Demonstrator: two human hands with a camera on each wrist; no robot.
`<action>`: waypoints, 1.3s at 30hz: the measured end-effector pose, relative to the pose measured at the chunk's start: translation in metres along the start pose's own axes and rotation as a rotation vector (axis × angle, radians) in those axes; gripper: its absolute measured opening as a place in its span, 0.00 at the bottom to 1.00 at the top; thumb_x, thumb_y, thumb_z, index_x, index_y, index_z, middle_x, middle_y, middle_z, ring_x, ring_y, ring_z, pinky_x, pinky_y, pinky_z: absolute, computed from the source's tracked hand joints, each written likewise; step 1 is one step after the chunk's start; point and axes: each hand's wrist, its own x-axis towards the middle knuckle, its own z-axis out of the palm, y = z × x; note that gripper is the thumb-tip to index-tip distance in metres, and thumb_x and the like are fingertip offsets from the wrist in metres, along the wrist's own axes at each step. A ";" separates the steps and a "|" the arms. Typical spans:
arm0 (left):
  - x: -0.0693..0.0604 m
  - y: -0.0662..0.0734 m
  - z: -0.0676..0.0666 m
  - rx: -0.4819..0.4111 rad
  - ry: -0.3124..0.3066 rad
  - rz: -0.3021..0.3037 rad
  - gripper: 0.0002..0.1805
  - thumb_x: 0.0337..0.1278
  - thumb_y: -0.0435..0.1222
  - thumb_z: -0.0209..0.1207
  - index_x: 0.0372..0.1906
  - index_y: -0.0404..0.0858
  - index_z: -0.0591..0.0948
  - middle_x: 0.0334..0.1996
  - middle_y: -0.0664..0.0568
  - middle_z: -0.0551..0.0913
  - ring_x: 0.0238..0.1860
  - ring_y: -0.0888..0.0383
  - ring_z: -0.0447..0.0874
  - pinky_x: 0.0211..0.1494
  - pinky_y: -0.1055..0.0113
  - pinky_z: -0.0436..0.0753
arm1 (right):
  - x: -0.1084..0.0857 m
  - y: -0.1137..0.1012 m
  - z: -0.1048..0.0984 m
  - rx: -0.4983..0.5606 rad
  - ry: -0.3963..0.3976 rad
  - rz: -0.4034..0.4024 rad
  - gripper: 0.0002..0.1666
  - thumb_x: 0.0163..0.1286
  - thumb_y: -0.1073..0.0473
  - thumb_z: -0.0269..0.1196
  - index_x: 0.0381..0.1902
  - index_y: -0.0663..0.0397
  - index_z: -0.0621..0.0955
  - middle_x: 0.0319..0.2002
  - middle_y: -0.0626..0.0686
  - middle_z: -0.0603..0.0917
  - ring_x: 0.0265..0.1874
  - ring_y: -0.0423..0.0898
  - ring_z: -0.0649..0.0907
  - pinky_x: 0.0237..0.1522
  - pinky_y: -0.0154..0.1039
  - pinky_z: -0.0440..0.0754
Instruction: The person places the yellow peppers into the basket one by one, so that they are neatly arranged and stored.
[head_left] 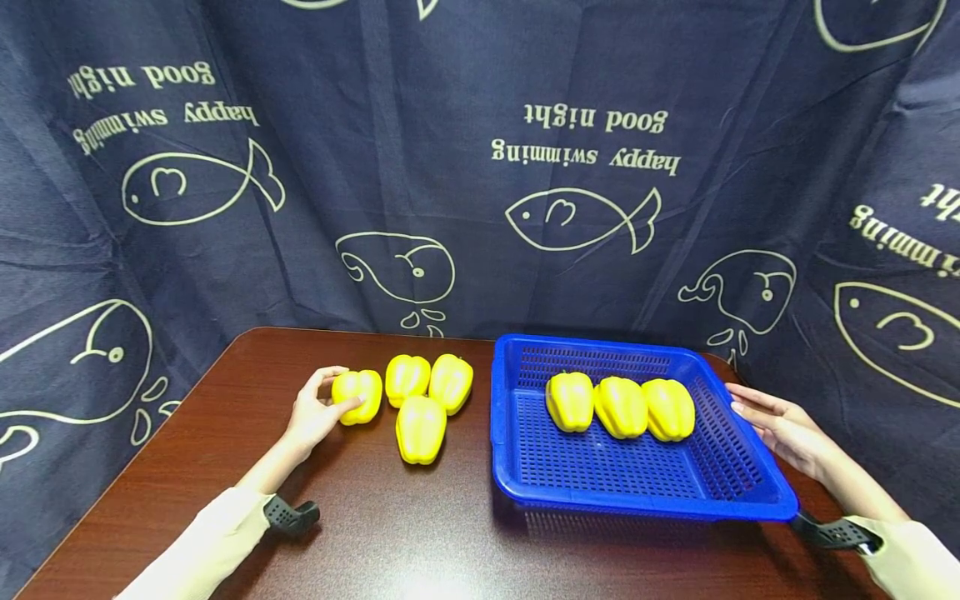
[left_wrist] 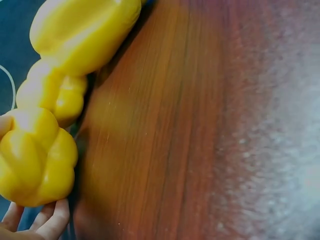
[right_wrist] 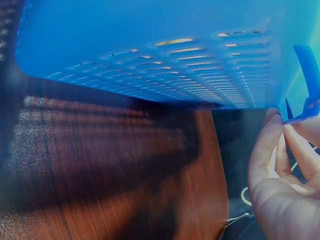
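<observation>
My left hand (head_left: 313, 415) grips a yellow bell pepper (head_left: 357, 395), thumb on its near side and fingers around its far side. The left wrist view shows this bell pepper (left_wrist: 37, 160) close up, with fingertips (left_wrist: 56, 220) against it. Whether it touches the table cannot be told. Just right of it, three more yellow bell peppers (head_left: 421, 429) sit grouped on the table. My right hand (head_left: 787, 429) holds the right rim of a blue plastic basket (head_left: 600, 496), its fingers (right_wrist: 267, 142) bent at that rim. Three yellow bell peppers (head_left: 620, 407) lie in a row inside the basket.
The dark brown wooden table (head_left: 360, 533) carries everything. Behind its far edge hangs a dark blue curtain (head_left: 465, 167) with fish and whale drawings. Both wrists wear black straps (head_left: 291, 517).
</observation>
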 end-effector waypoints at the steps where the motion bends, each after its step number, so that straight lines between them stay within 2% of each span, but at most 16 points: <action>1: -0.001 0.000 -0.001 -0.002 0.003 0.002 0.31 0.50 0.37 0.69 0.60 0.40 0.71 0.55 0.40 0.75 0.35 0.63 0.75 0.40 0.82 0.71 | 0.000 0.000 0.000 -0.001 0.001 0.000 0.26 0.75 0.69 0.44 0.52 0.35 0.81 0.47 0.38 0.86 0.42 0.39 0.86 0.40 0.33 0.85; 11: -0.012 0.005 -0.008 -0.033 0.044 -0.008 0.30 0.49 0.36 0.69 0.59 0.41 0.71 0.53 0.42 0.74 0.31 0.63 0.76 0.38 0.81 0.73 | 0.001 0.001 -0.002 -0.010 0.001 0.009 0.25 0.76 0.68 0.45 0.52 0.34 0.82 0.47 0.38 0.86 0.41 0.39 0.87 0.39 0.33 0.85; 16: -0.020 0.022 -0.010 -0.083 0.048 -0.038 0.31 0.50 0.34 0.68 0.60 0.40 0.70 0.55 0.42 0.73 0.28 0.68 0.76 0.37 0.80 0.74 | 0.001 0.001 -0.002 -0.003 0.001 0.010 0.25 0.75 0.68 0.45 0.52 0.35 0.82 0.47 0.38 0.86 0.42 0.39 0.87 0.40 0.33 0.85; 20: -0.028 0.038 -0.012 -0.131 0.057 -0.038 0.31 0.50 0.32 0.68 0.61 0.39 0.69 0.54 0.42 0.72 0.27 0.71 0.76 0.35 0.80 0.76 | 0.001 0.001 -0.003 0.001 -0.008 0.007 0.25 0.75 0.69 0.45 0.52 0.35 0.82 0.47 0.38 0.86 0.42 0.39 0.87 0.40 0.33 0.85; 26: -0.038 0.059 -0.009 -0.168 0.051 -0.014 0.30 0.50 0.30 0.66 0.59 0.37 0.69 0.53 0.42 0.73 0.29 0.72 0.78 0.35 0.80 0.77 | 0.002 0.002 -0.002 0.016 -0.047 -0.020 0.27 0.75 0.70 0.43 0.53 0.37 0.81 0.48 0.39 0.86 0.43 0.39 0.86 0.40 0.33 0.85; 32: -0.047 0.073 -0.002 -0.176 0.060 0.035 0.29 0.50 0.30 0.67 0.58 0.37 0.71 0.48 0.46 0.74 0.30 0.69 0.77 0.36 0.79 0.77 | 0.002 0.002 -0.002 0.016 -0.048 -0.020 0.27 0.75 0.71 0.43 0.53 0.38 0.81 0.48 0.40 0.86 0.43 0.39 0.86 0.40 0.33 0.85; 39: -0.054 0.091 0.009 -0.258 -0.006 0.083 0.29 0.47 0.25 0.67 0.57 0.35 0.70 0.49 0.44 0.74 0.29 0.67 0.79 0.33 0.77 0.79 | 0.002 0.003 -0.004 0.022 -0.057 -0.030 0.28 0.75 0.72 0.42 0.54 0.38 0.81 0.48 0.40 0.86 0.43 0.39 0.86 0.40 0.33 0.85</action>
